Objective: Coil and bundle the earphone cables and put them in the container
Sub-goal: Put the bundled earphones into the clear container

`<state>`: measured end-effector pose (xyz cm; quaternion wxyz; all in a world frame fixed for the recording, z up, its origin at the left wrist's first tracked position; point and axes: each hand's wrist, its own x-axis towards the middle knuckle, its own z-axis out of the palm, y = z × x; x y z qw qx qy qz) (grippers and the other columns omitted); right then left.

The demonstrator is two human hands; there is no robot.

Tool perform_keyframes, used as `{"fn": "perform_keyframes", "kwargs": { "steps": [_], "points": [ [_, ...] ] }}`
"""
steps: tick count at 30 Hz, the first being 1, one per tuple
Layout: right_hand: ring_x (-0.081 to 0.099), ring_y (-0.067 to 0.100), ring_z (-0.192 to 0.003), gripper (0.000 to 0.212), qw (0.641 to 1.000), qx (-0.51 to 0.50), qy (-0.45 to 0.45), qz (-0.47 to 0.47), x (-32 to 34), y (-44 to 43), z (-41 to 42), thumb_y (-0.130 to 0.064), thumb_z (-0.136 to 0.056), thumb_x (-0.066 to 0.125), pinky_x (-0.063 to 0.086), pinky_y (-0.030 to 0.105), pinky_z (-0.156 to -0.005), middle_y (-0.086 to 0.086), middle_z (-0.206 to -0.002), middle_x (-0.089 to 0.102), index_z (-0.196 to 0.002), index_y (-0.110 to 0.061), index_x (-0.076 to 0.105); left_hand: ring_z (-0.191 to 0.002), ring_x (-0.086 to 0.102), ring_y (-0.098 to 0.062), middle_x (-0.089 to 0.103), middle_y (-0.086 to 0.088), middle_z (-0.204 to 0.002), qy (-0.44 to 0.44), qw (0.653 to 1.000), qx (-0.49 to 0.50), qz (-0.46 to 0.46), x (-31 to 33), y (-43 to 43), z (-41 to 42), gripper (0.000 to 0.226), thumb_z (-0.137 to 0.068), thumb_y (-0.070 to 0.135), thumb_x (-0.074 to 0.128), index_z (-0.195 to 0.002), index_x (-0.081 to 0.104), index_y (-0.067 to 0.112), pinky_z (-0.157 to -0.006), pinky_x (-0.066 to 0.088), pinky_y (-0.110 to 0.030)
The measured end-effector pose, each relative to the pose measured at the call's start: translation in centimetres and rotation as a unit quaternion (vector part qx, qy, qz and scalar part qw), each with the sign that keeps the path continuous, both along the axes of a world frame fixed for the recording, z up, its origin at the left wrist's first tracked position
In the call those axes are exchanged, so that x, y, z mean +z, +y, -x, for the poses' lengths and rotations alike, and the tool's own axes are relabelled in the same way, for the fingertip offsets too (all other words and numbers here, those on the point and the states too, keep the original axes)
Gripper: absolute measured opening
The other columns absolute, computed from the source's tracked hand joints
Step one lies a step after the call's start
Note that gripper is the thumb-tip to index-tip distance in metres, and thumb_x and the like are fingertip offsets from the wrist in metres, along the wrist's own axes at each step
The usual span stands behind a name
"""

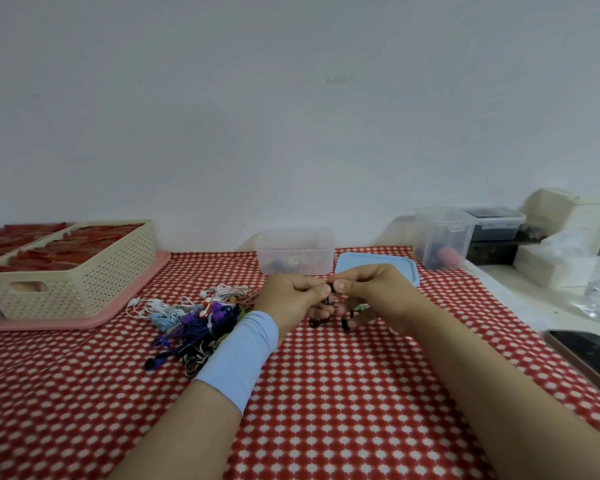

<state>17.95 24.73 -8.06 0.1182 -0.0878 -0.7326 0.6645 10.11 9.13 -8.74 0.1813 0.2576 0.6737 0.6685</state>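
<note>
I read this as mid-coil: my left hand (293, 296) and right hand (373, 292) both pinch 1 black cable (330, 290) between them (buds (345, 323) dangling below), so next it needs binding, then dropping into the open container (297, 249) just behind.

Held together, left hand (293, 294) and right hand (373, 292) pinch black cable (331, 289).
</note>
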Motion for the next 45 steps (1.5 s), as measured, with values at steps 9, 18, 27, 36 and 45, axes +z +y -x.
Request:
{"fn": "perform_keyframes", "kwargs": {
  "steps": [9,18,27,36,45],
  "points": [
    [0.073,0.021,-0.067,0.013,0.998,-0.033,0.048,-0.002,0.12,-0.51,0.00,-0.010,-0.093,0.069,0.062,0.039,-0.059,0.013,-0.087,0.076,-0.105,-0.010,0.074,-0.081,0.075,-0.024,0.076,-0.012,-0.093,-0.083,0.996,-0.007,-0.042,0.05,0.09,-0.23,0.016,-0.096,0.009,0.061,-0.104,0.074,0.007,-0.068,0.060,-0.026],
    [0.075,0.026,-0.075,0.013,0.997,-0.039,0.042,-0.053,0.38,-0.39,-0.10,-0.011,-0.091,0.073,0.062,0.036,-0.060,0.010,-0.088,0.078,-0.103,-0.007,0.076,-0.082,0.075,-0.024,0.077,-0.008,-0.093,-0.090,0.995,0.008,-0.046,0.09,-0.09,0.00,0.020,-0.092,0.006,0.066,-0.111,0.070,0.006,-0.067,0.061,-0.027],
    [0.073,0.021,-0.063,0.018,0.986,-0.069,0.082,-0.127,0.23,-0.48,0.24,-0.002,-0.088,0.074,0.058,0.026,-0.053,0.003,-0.080,0.077,-0.100,-0.016,0.076,-0.077,0.074,-0.019,0.075,-0.010,-0.089,-0.097,0.994,0.003,-0.053,-0.08,0.04,0.02,0.012,-0.091,0.009,0.068,-0.102,0.072,0.009,-0.067,0.060,-0.028],
    [0.073,0.019,-0.064,0.014,0.983,-0.064,0.061,-0.162,0.34,-0.23,0.29,-0.008,-0.086,0.076,0.062,0.031,-0.060,-0.002,-0.078,0.078,-0.093,-0.020,0.080,-0.078,0.074,-0.019,0.075,-0.010,-0.091,-0.106,0.993,-0.013,-0.042,-0.08,-0.24,0.26,0.017,-0.092,0.007,0.066,-0.108,0.072,0.007,-0.068,0.060,-0.027],
    [0.067,0.016,-0.060,0.012,0.992,-0.021,0.041,-0.120,0.54,-0.39,-0.07,-0.012,-0.092,0.072,0.062,0.034,-0.061,0.002,-0.081,0.078,-0.100,-0.015,0.079,-0.081,0.075,-0.024,0.076,-0.015,-0.095,-0.105,0.994,0.007,-0.028,-0.04,-0.26,0.21,0.013,-0.092,0.007,0.066,-0.104,0.072,0.006,-0.066,0.060,-0.028]
  ]
}}
